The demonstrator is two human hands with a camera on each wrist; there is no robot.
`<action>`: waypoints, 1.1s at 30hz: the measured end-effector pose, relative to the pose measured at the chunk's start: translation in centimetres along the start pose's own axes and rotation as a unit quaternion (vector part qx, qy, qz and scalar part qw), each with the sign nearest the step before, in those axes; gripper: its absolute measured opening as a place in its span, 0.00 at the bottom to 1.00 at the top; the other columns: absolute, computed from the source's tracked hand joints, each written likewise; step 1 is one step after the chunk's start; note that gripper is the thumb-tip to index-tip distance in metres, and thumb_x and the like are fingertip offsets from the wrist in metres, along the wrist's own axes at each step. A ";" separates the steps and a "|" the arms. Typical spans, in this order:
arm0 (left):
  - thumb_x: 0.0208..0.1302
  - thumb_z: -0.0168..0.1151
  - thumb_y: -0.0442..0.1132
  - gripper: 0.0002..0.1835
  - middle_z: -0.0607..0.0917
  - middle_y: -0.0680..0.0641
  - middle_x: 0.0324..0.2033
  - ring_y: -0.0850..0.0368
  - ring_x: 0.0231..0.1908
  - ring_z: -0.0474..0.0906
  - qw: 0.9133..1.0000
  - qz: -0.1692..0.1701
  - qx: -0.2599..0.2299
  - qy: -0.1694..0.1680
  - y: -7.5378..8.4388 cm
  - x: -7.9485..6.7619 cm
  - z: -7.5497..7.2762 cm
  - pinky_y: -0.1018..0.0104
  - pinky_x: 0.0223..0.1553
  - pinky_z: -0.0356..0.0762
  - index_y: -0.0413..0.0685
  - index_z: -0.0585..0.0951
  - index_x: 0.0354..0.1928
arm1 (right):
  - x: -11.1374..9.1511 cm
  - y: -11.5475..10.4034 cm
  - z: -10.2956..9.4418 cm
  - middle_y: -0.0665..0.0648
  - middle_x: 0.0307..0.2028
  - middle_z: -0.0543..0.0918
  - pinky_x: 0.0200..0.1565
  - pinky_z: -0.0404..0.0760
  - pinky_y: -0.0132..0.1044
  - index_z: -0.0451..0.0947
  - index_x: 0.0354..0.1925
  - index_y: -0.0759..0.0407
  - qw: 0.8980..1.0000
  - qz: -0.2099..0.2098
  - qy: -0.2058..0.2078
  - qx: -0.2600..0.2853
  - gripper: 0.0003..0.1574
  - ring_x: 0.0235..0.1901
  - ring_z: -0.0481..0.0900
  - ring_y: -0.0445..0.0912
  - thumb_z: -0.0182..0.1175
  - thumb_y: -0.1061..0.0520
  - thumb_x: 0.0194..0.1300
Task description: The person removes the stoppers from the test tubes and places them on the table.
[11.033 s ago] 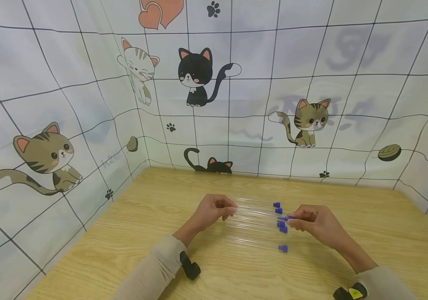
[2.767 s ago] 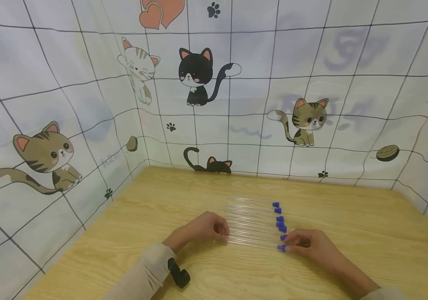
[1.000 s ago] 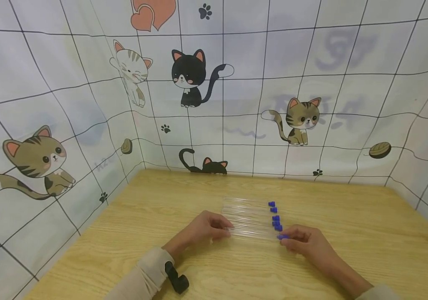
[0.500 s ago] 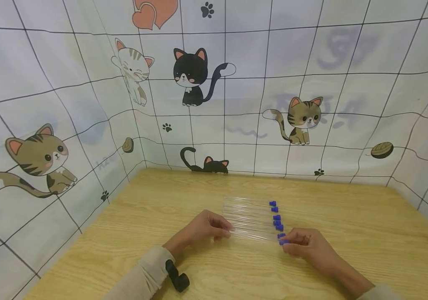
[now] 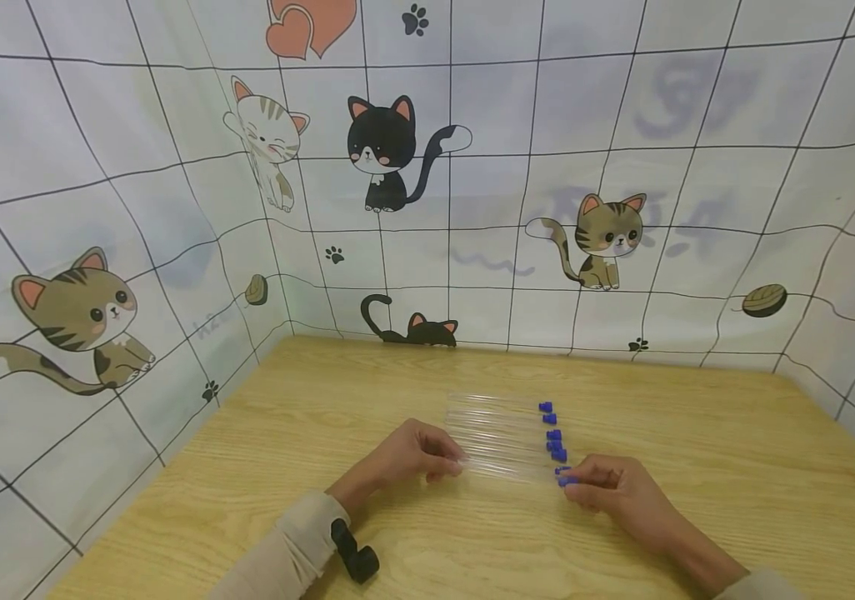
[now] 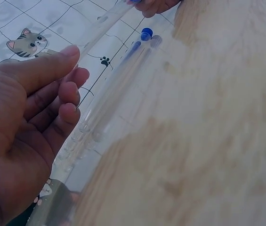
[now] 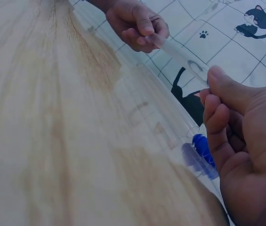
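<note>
My left hand (image 5: 414, 454) pinches the left end of a clear test tube (image 7: 177, 52) between thumb and fingers. At its other end my right hand (image 5: 613, 485) pinches the blue cap (image 5: 567, 482); the fingertips partly cover it. Both wrist views show this tube raised off the table. Just beyond it lies a side-by-side row of clear capped test tubes (image 5: 498, 435), blue caps (image 5: 553, 435) all to the right. One neighbouring cap (image 5: 562, 471) sits right behind the held one. In the left wrist view, rounded tube ends (image 6: 78, 134) line up below my left hand.
The tubes lie on a wood-grain table (image 5: 337, 375). Behind and at the sides hangs a white gridded sheet (image 5: 502, 192) printed with cats. A black wrist camera (image 5: 355, 554) is strapped to the left sleeve (image 5: 288, 533).
Over the last second my right hand brings the held cap slightly towards me, uncovering the neighbouring cap. Compared with 11 seconds ago, both hands are nearer me and the row's gap is filled.
</note>
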State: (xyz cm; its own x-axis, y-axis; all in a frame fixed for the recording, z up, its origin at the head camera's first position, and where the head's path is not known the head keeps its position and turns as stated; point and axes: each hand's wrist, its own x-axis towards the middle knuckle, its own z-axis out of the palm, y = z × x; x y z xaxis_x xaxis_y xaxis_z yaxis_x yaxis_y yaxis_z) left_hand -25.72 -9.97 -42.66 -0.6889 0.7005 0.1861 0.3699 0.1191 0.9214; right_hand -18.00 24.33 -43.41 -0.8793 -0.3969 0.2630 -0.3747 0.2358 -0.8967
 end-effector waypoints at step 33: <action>0.56 0.70 0.34 0.05 0.77 0.49 0.17 0.53 0.17 0.67 1.000 -0.015 -0.001 0.014 1.1 -0.1 0.8 0.69 0.21 0.67 0.43 0.86 0.35 | 0.2 -0.6 0.3 0.55 0.32 0.86 0.35 0.81 0.39 0.82 0.40 0.64 0.993 0.070 0.086 -0.036 0.16 0.32 0.83 0.46 0.67 0.53 0.60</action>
State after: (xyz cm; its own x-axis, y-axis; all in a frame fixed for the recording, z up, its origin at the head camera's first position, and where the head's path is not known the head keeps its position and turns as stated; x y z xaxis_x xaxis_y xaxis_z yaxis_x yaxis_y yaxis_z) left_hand -24.76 -9.41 -41.97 -0.7172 0.6764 0.1679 0.3477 0.1385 0.9273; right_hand -17.81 23.84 -42.93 -0.9592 -0.2004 0.1994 -0.2593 0.3429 -0.9029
